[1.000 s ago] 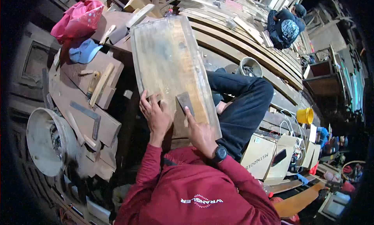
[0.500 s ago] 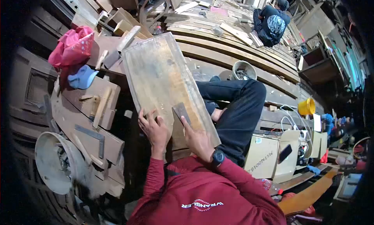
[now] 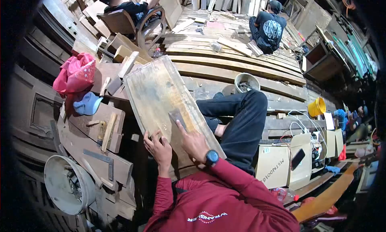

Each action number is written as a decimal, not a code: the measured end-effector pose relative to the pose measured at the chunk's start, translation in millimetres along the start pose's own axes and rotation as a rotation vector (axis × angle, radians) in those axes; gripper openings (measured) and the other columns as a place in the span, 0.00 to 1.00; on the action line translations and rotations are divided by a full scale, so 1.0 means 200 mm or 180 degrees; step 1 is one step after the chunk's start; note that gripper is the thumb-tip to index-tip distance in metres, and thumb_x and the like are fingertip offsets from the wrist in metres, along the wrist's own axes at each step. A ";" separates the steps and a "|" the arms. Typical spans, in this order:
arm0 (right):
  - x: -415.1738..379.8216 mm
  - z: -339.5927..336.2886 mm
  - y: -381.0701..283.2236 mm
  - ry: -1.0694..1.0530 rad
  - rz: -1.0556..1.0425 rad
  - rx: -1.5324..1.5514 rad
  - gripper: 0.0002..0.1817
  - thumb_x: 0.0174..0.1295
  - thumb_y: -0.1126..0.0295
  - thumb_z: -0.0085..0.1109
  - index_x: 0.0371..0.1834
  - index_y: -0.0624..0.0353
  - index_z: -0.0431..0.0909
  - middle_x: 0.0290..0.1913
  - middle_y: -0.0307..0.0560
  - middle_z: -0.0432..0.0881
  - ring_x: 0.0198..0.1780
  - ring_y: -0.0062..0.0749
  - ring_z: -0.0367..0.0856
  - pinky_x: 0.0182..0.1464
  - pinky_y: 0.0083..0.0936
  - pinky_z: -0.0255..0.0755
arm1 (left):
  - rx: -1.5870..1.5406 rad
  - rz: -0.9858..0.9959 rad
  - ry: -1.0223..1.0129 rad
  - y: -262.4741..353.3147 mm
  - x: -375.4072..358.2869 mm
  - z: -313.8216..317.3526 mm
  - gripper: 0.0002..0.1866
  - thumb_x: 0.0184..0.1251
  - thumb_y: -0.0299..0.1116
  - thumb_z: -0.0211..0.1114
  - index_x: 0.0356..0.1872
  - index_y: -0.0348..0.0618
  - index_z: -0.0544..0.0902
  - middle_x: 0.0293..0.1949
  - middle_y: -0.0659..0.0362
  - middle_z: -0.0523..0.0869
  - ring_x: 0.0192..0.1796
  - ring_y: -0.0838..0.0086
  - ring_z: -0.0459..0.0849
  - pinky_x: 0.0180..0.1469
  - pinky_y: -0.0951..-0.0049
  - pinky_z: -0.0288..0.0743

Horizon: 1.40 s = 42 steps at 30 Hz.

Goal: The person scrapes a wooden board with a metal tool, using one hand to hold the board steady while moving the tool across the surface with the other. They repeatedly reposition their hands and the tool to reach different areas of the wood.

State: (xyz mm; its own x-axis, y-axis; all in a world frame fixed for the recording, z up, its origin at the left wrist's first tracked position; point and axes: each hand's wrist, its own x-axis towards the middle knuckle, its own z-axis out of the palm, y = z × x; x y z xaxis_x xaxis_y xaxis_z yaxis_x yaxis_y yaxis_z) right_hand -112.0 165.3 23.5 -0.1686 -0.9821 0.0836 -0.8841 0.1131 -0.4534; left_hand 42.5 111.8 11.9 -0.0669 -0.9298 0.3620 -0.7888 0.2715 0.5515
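Observation:
A wide wooden board (image 3: 155, 87) lies slanted across the lap, one end toward the bench at the left. My right hand (image 3: 195, 145), with a watch on its wrist, holds a flat dark metal blade (image 3: 176, 116) against the board's face, the index finger stretched along it. Near the board's lower left edge rests my left hand (image 3: 159, 149), its fingers apart and touching the wood; nothing is gripped in it.
On the left bench lie a metal square (image 3: 105, 163), a chisel-like tool (image 3: 101, 133), a blue cap (image 3: 87, 103) and a pink bag (image 3: 76, 75). A white bucket (image 3: 56, 183) stands below. Two people sit farther off, one on a chair (image 3: 118, 23). A cardboard box (image 3: 273, 163) stands right.
The head view has shifted, bringing the seated person on the chair into sight at the top left. Both hands keep nearly the same places on the board, the blade still in my right hand.

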 end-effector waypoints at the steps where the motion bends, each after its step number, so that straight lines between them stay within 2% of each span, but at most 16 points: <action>1: -0.06 0.00 0.01 -0.0102 0.0157 0.0031 0.42 0.68 0.66 0.57 0.88 0.48 0.57 0.22 0.58 0.85 0.22 0.53 0.86 0.28 0.50 0.78 | -0.0040 0.0005 0.0018 0.01 0.00 0.00 0.16 0.67 0.27 0.68 0.55 0.40 0.82 0.70 0.42 0.70 0.76 0.44 0.66 0.78 0.46 0.59; 4: -0.30 -0.10 0.01 -0.0487 0.0349 -0.0118 0.38 0.74 0.60 0.56 0.88 0.42 0.58 0.21 0.58 0.84 0.20 0.53 0.85 0.26 0.50 0.78 | -0.0047 -0.0134 -0.0071 0.02 0.00 0.00 0.18 0.67 0.28 0.68 0.58 0.44 0.81 0.73 0.43 0.69 0.76 0.43 0.66 0.78 0.44 0.58; 5: -0.35 -0.09 0.03 -0.0223 0.0333 0.0043 0.33 0.79 0.55 0.53 0.87 0.36 0.60 0.19 0.58 0.82 0.19 0.54 0.83 0.25 0.51 0.77 | 0.0032 -0.0095 -0.0038 0.00 -0.01 0.01 0.18 0.68 0.28 0.68 0.58 0.43 0.81 0.72 0.43 0.69 0.76 0.43 0.66 0.77 0.45 0.58; 9: -0.26 -0.16 0.05 -0.0321 0.0331 0.0121 0.29 0.81 0.55 0.51 0.84 0.35 0.65 0.19 0.59 0.82 0.20 0.56 0.84 0.25 0.52 0.75 | 0.0061 -0.0101 -0.0011 0.01 -0.01 0.02 0.17 0.69 0.29 0.67 0.58 0.43 0.81 0.71 0.43 0.69 0.75 0.43 0.66 0.77 0.45 0.59; 13: 0.09 0.02 0.10 0.0320 0.0148 -0.0129 0.32 0.75 0.61 0.54 0.84 0.36 0.66 0.21 0.59 0.83 0.22 0.55 0.85 0.28 0.53 0.76 | 0.0015 -0.0155 -0.0080 0.03 -0.01 0.00 0.16 0.68 0.27 0.66 0.56 0.39 0.82 0.71 0.42 0.69 0.75 0.43 0.67 0.77 0.47 0.60; 15: 0.24 0.04 0.09 0.0480 0.0204 -0.0070 0.37 0.68 0.68 0.56 0.83 0.39 0.66 0.23 0.58 0.85 0.25 0.56 0.86 0.30 0.53 0.78 | 0.0038 -0.0093 -0.0054 0.01 -0.01 0.00 0.16 0.67 0.27 0.67 0.56 0.40 0.82 0.70 0.42 0.69 0.75 0.43 0.67 0.77 0.47 0.61; 16: 0.29 0.01 0.07 0.0547 0.0205 -0.0023 0.36 0.68 0.68 0.56 0.83 0.41 0.67 0.25 0.59 0.86 0.26 0.56 0.86 0.30 0.53 0.78 | 0.0018 -0.0111 -0.0062 0.01 0.00 0.00 0.17 0.66 0.26 0.67 0.56 0.41 0.82 0.70 0.41 0.69 0.74 0.43 0.68 0.76 0.46 0.61; 19: 0.25 -0.09 0.02 0.0205 0.0327 0.0044 0.36 0.68 0.68 0.54 0.83 0.43 0.66 0.25 0.61 0.86 0.26 0.58 0.86 0.32 0.54 0.79 | -0.0035 -0.0076 -0.0042 -0.01 0.00 0.00 0.17 0.66 0.26 0.68 0.55 0.42 0.82 0.70 0.41 0.69 0.74 0.43 0.68 0.77 0.45 0.60; 22: 0.01 -0.11 0.02 -0.0130 0.0361 -0.0062 0.33 0.74 0.62 0.55 0.84 0.44 0.65 0.21 0.62 0.82 0.23 0.58 0.85 0.31 0.54 0.77 | -0.0041 -0.0112 -0.0050 0.01 0.00 -0.01 0.18 0.66 0.26 0.68 0.57 0.43 0.81 0.71 0.42 0.69 0.75 0.43 0.67 0.77 0.45 0.59; 26: -0.28 -0.15 0.01 -0.0172 0.0345 -0.0270 0.31 0.76 0.59 0.57 0.82 0.42 0.69 0.18 0.60 0.80 0.20 0.55 0.83 0.27 0.52 0.75 | 0.0000 -0.0169 -0.0093 0.02 -0.01 0.00 0.19 0.66 0.27 0.68 0.58 0.43 0.81 0.72 0.42 0.68 0.75 0.43 0.67 0.78 0.45 0.58; 30: -0.11 -0.12 0.06 0.0005 0.0187 -0.0206 0.27 0.77 0.58 0.56 0.79 0.41 0.74 0.19 0.60 0.81 0.20 0.56 0.83 0.27 0.52 0.76 | 0.0022 -0.0177 -0.0089 0.02 0.00 0.00 0.18 0.67 0.27 0.67 0.58 0.43 0.81 0.72 0.43 0.68 0.75 0.43 0.67 0.78 0.45 0.58; 35: 0.40 0.02 0.09 0.0725 -0.0004 -0.0139 0.27 0.76 0.60 0.55 0.77 0.45 0.75 0.21 0.60 0.83 0.22 0.57 0.83 0.29 0.53 0.76 | -0.0009 -0.0155 -0.0085 0.03 0.00 -0.01 0.17 0.67 0.27 0.68 0.56 0.43 0.82 0.72 0.43 0.68 0.76 0.44 0.66 0.78 0.46 0.59; 38: 0.44 -0.03 0.05 0.0558 0.0102 -0.0088 0.27 0.75 0.62 0.54 0.78 0.45 0.74 0.21 0.60 0.83 0.23 0.58 0.84 0.30 0.54 0.77 | 0.0021 -0.0144 -0.0054 0.00 0.01 -0.01 0.17 0.66 0.27 0.69 0.56 0.43 0.82 0.72 0.43 0.68 0.76 0.44 0.66 0.78 0.47 0.59; 40: 0.29 -0.06 0.05 0.0485 0.0106 -0.0037 0.27 0.74 0.63 0.54 0.77 0.45 0.75 0.22 0.62 0.83 0.23 0.59 0.84 0.32 0.53 0.78 | -0.0028 -0.0069 -0.0017 -0.01 0.00 0.00 0.17 0.65 0.27 0.70 0.56 0.43 0.82 0.72 0.43 0.69 0.76 0.44 0.66 0.78 0.47 0.59; 42: 0.09 -0.18 0.02 -0.0043 0.0267 -0.0099 0.27 0.74 0.61 0.55 0.77 0.45 0.76 0.22 0.62 0.83 0.24 0.59 0.85 0.33 0.54 0.79 | -0.0022 -0.0098 -0.0040 -0.01 0.00 0.01 0.17 0.65 0.27 0.69 0.56 0.43 0.82 0.72 0.43 0.69 0.76 0.44 0.67 0.78 0.46 0.59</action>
State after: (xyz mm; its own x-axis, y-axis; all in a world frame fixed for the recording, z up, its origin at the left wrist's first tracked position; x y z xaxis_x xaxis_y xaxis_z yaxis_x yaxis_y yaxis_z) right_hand -133.2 154.1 55.1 -0.2368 -0.9710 0.0344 -0.8803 0.1994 -0.4306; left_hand 42.9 111.6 10.0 -0.0502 -0.9408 0.3354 -0.7864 0.2442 0.5674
